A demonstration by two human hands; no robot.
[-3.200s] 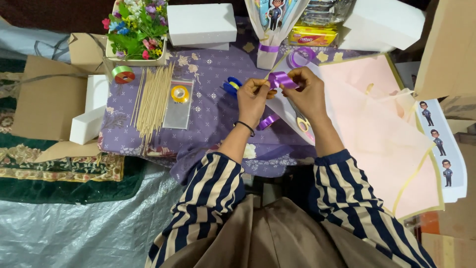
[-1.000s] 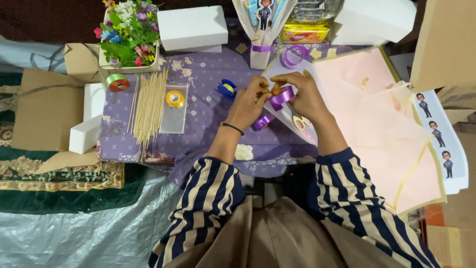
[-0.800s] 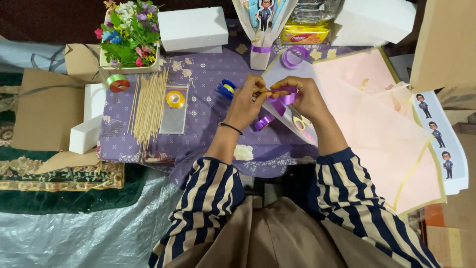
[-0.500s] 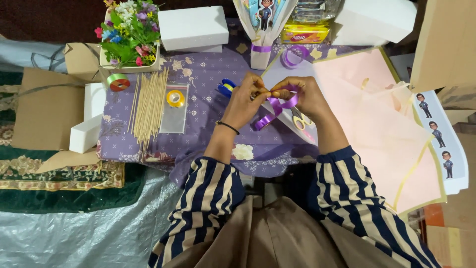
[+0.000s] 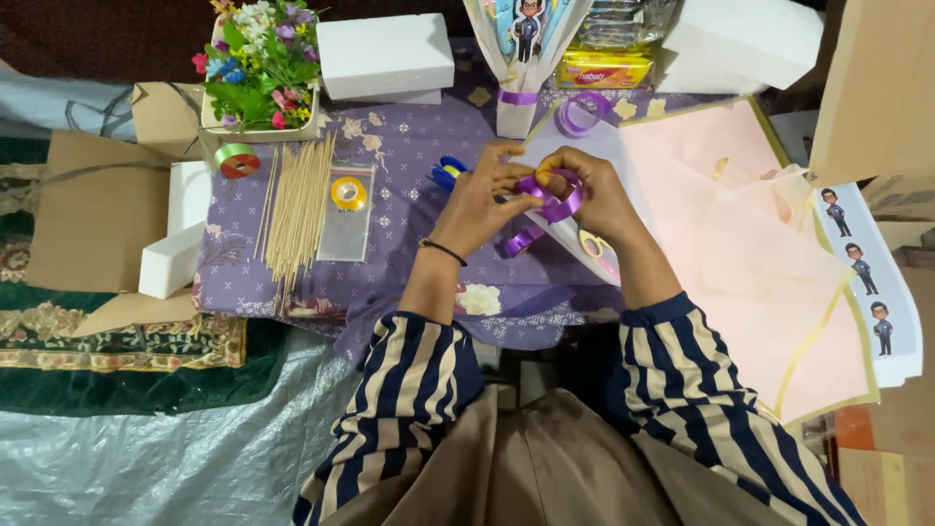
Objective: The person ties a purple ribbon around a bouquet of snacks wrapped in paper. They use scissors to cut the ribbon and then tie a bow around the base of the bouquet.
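Fingers (image 5: 514, 191) of the left hand (image 5: 482, 200) are pinched shut on a glossy purple ribbon (image 5: 551, 195), and the fingertips of the right hand (image 5: 594, 195) are curled tight around the same looped strip, so it is gripped from both sides at once. The ribbon is held just above the purple floral tablecloth (image 5: 409, 219), with a loose tail (image 5: 521, 240) hanging down to the cloth below the hands. A thin black band (image 5: 443, 251) is worn on the left wrist. Well to the left of the ribbon, a bundle of pale wooden skewers (image 5: 292, 209) is laid out, and a small yellow tape roll (image 5: 348, 193) is seen on a clear packet beside it. A green and red ribbon spool (image 5: 235, 160) is set further left. Just to the right of the ribbon, a large sheet of pink paper with a gold edge (image 5: 779, 273) is spread. Beyond the ribbon, a white foam block (image 5: 387, 56) is stood, with a box of colourful artificial flowers (image 5: 258, 68) to its left.
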